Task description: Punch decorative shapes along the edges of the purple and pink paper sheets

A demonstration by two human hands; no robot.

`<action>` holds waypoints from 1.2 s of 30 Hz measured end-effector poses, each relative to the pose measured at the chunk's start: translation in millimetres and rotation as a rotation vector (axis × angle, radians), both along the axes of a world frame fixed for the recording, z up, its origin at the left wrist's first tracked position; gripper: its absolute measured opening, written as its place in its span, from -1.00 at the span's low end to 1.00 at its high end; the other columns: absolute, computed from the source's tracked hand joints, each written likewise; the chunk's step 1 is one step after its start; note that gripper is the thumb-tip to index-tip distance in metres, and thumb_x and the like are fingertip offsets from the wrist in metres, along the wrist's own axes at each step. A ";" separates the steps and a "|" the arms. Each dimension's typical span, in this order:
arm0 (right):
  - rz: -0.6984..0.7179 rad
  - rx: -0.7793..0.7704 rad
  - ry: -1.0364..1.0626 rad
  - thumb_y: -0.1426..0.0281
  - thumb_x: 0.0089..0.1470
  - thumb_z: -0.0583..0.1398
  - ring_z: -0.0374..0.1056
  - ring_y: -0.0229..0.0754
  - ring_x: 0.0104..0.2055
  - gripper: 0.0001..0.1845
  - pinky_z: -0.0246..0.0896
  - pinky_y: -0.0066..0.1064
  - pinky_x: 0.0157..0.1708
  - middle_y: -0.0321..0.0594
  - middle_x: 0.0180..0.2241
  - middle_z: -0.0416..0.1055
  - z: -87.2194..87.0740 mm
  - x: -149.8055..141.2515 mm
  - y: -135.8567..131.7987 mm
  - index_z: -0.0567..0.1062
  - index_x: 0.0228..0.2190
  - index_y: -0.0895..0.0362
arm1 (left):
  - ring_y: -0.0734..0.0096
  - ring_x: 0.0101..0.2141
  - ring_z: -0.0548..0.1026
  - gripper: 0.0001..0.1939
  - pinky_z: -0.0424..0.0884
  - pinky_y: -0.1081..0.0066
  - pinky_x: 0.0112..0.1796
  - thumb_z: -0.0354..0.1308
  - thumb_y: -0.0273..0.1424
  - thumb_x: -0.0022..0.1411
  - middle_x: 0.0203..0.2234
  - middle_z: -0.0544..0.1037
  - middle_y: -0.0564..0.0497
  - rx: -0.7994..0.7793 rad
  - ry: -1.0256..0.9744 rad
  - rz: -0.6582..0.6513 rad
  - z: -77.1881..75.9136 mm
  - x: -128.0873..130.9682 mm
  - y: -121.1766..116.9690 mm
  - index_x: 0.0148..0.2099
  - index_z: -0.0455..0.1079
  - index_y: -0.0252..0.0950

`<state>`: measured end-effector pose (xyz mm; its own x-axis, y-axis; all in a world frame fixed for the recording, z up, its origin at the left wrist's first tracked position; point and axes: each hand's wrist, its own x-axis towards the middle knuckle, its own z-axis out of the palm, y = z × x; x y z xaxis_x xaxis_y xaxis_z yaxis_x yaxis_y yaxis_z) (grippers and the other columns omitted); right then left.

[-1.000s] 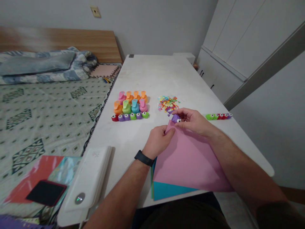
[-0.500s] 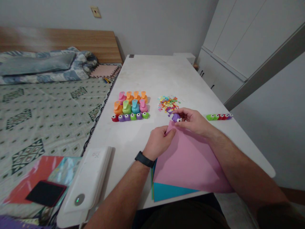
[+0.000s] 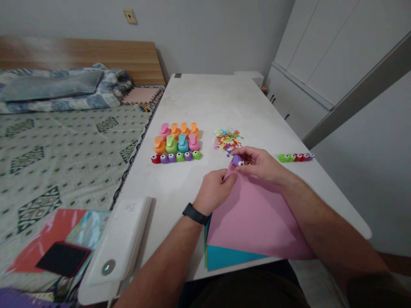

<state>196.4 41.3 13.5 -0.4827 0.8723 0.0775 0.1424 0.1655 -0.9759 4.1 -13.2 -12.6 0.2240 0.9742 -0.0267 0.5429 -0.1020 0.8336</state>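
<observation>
My left hand (image 3: 215, 190), with a dark watch band on its wrist, pinches the edge of a pink paper sheet (image 3: 253, 218) near its far left corner. In my right hand (image 3: 261, 164) is a small purple craft punch (image 3: 236, 161), held between thumb and fingers at that corner. The corner appears to sit in or against the punch; the exact contact is partly hidden by the fingers. Under the pink sheet lie more sheets, a blue one (image 3: 231, 257) on top. Just beyond the punch is a pile of colourful paper cutouts (image 3: 227, 139).
Larger craft punches (image 3: 177, 144) stand in rows at the left, with a row of small punches (image 3: 176, 157) before them. Another short row (image 3: 296, 158) is at the right. A white device (image 3: 120, 244) lies along the table's (image 3: 212, 98) left edge, beside the bed (image 3: 70, 149).
The purple punch has shifted slightly onto the pink paper's corner, which now reaches up to it. Both hands keep nearly the same place.
</observation>
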 end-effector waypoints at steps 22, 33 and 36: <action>0.099 0.030 -0.096 0.23 0.11 0.34 0.34 -0.17 -0.19 -0.48 0.26 -0.28 -0.13 -0.16 -0.14 0.48 2.3 -2.1 -2.7 0.49 0.08 0.09 | 0.49 -0.49 0.17 -0.52 -0.01 0.44 -0.46 -0.03 -0.04 0.36 -0.60 0.22 0.13 0.027 -0.025 0.003 1.6 0.7 -0.8 -0.47 0.26 -0.29; 0.102 -0.098 0.011 0.21 0.04 0.39 0.35 -0.18 -0.18 -0.43 0.26 -0.32 -0.14 -0.17 -0.17 0.47 3.6 -2.4 -4.1 0.50 0.07 0.10 | 0.51 -0.52 0.14 -0.54 -0.01 0.45 -0.47 -0.02 -0.07 0.35 -0.63 0.20 0.15 0.040 -0.027 0.017 4.0 1.5 -1.6 -0.49 0.16 -0.28; 0.097 -0.131 0.039 0.25 0.00 0.41 0.36 -0.18 -0.19 -0.47 0.26 -0.33 -0.15 -0.18 -0.18 0.48 2.1 -2.1 -3.2 0.53 0.01 0.11 | 0.51 -0.52 0.14 -0.52 -0.02 0.44 -0.47 -0.03 -0.05 0.35 -0.63 0.21 0.14 0.032 -0.015 0.014 4.6 1.2 -1.6 -0.49 0.16 -0.28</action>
